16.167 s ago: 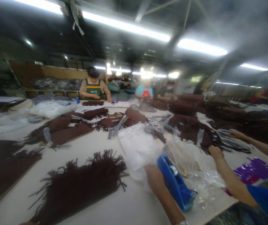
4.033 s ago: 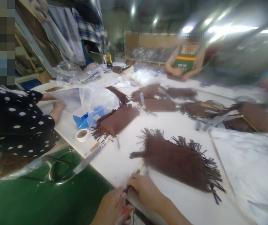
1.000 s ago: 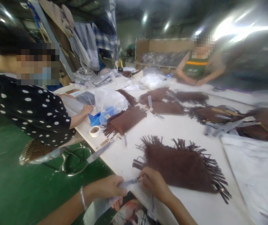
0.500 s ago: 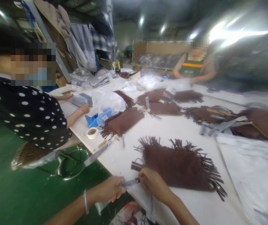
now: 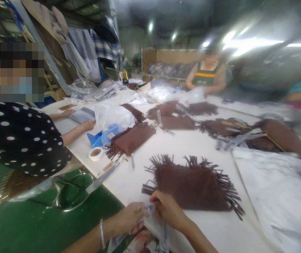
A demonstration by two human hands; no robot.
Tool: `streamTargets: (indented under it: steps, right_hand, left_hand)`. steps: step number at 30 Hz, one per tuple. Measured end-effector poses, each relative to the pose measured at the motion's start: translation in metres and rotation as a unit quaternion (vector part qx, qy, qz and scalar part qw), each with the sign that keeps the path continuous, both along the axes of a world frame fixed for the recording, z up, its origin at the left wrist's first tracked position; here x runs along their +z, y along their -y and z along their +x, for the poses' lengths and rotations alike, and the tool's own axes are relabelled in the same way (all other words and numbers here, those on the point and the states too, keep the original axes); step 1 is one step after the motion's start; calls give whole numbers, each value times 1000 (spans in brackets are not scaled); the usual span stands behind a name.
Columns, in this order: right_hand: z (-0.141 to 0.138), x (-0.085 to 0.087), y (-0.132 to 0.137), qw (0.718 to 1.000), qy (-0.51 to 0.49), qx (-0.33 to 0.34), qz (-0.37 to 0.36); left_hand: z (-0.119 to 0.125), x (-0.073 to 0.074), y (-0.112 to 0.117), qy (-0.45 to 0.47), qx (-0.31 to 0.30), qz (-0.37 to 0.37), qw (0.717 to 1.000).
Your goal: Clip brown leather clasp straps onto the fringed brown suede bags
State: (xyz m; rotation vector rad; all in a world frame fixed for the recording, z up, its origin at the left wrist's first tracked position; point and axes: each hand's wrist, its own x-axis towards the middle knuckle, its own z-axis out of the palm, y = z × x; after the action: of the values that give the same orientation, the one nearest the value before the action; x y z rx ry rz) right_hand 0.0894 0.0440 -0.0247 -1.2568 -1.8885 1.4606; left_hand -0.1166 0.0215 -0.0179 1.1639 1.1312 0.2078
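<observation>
My left hand (image 5: pixel 134 217) is closed at the near table edge, pinching a clear plastic sleeve (image 5: pixel 150 208). My right hand (image 5: pixel 168 210), fingers pinched together, grips the same plastic a short way to the right. Loose lengths of the plastic hang below both hands; whatever is inside the sleeve cannot be made out. Just beyond my right hand, a brown fringed pouch (image 5: pixel 189 186) lies flat, its fringe spread along the sides and a metal piece at its lower right corner.
More brown fringed pouches (image 5: pixel 134 140) lie across the white table (image 5: pixel 129 182). A tape roll (image 5: pixel 95 153), blue plastic (image 5: pixel 98 138) and clear strips (image 5: pixel 105 175) are at left. White sheeting (image 5: pixel 274 189) covers the right. A co-worker in polka dots (image 5: pixel 21 140) sits left; another person (image 5: pixel 205 79) works opposite.
My view has swung slightly right. The dark-ended strip that showed between my hands is no longer visible there; only clear plastic shows. My hands have come a little closer together.
</observation>
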Motion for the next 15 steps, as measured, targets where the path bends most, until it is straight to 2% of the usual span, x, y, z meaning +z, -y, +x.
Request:
streamTargets:
  steps: [4,8,10,12,15]
  right_hand:
    - [7,6,-1,1000,3,-2,3]
    - [24,10,-7,989,87,-27,116]
    - [29,8,-8,977,134,1,163]
    - [29,4,-8,970,161,31,181]
    - [24,-1,-7,960,194,38,197]
  left_hand:
    - [14,-8,0,11,23,-15,1000]
    - [14,-13,4,3,58,-33,998]
    - [12,-11,7,13,71,-40,997]
    - [11,-8,11,31,80,-44,995]
    - [8,-4,16,78,91,-70,990]
